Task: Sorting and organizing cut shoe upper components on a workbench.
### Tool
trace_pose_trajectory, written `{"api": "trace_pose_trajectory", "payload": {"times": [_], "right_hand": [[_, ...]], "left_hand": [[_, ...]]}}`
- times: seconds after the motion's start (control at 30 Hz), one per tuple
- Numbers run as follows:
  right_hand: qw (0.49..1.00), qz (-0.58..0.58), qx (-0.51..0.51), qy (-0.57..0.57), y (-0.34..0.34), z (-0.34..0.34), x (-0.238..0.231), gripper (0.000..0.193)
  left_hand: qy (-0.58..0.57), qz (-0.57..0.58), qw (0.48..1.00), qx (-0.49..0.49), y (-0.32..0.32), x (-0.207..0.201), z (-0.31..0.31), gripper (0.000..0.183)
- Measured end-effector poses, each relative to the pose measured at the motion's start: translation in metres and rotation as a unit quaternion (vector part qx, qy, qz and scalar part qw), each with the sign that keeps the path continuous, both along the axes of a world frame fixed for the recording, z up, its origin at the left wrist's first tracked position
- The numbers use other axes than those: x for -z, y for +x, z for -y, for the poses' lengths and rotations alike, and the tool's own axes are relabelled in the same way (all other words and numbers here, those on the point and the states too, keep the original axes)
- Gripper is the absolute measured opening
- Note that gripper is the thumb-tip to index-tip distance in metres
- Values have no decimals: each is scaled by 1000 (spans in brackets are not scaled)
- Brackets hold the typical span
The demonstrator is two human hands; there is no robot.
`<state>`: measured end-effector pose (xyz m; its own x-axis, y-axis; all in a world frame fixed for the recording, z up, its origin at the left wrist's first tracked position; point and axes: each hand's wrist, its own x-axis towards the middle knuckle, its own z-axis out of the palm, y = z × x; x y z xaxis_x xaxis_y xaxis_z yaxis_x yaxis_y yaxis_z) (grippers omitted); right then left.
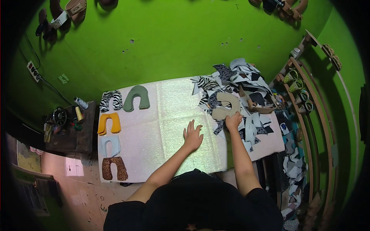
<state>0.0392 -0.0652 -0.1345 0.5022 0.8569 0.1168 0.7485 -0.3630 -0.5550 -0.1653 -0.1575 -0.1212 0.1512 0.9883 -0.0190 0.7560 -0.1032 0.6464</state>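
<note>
My right hand (233, 121) has its fingers closed on the lower edge of a beige U-shaped cut piece (219, 113), beside a heap of scraps. To its left, my left hand (193, 137) rests with fingers spread on the shiny, pale table covering (177, 104), holding nothing. Along the table's left side lie more U-shaped pieces in stacks: zebra-striped (105, 101), yellow (102, 124), pale blue (111, 139) and leopard-print (111, 161). A green stack (135, 92) sits beside the zebra one.
Mixed fabric scraps (246, 73) pile up around an open box (266, 109) at the table's far right. A sewing machine (60, 116) and thread cones (81, 102) stand on a dark table at left. A wooden rack (320, 131) with sandals (296, 85) lines the right wall.
</note>
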Motion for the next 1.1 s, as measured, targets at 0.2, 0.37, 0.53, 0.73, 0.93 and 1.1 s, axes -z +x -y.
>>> {"api": "trace_pose_trajectory", "payload": {"times": [0.2,0.37,0.53,0.73,0.93,1.1], "right_hand": [[1000,-23,-7,2,14,-3,3,40],[994,-100,-7,44,21,-7,14,38],[989,-143,-1,35,22,-10,15,31],[959,-282,-36,-8,30,-15,17,24],[860,-498,-103,30,22,-16,10,14],[860,-471,-170,96,6,-15,4,13]], "left_hand": [[28,2,999,37,39,2,-27,42],[63,-11,995,76,70,11,-58,44],[101,-85,983,128,97,14,-84,57],[118,-81,984,111,117,8,-91,64],[163,-18,985,61,109,-4,-93,54],[156,71,985,38,84,-11,-106,33]]}}
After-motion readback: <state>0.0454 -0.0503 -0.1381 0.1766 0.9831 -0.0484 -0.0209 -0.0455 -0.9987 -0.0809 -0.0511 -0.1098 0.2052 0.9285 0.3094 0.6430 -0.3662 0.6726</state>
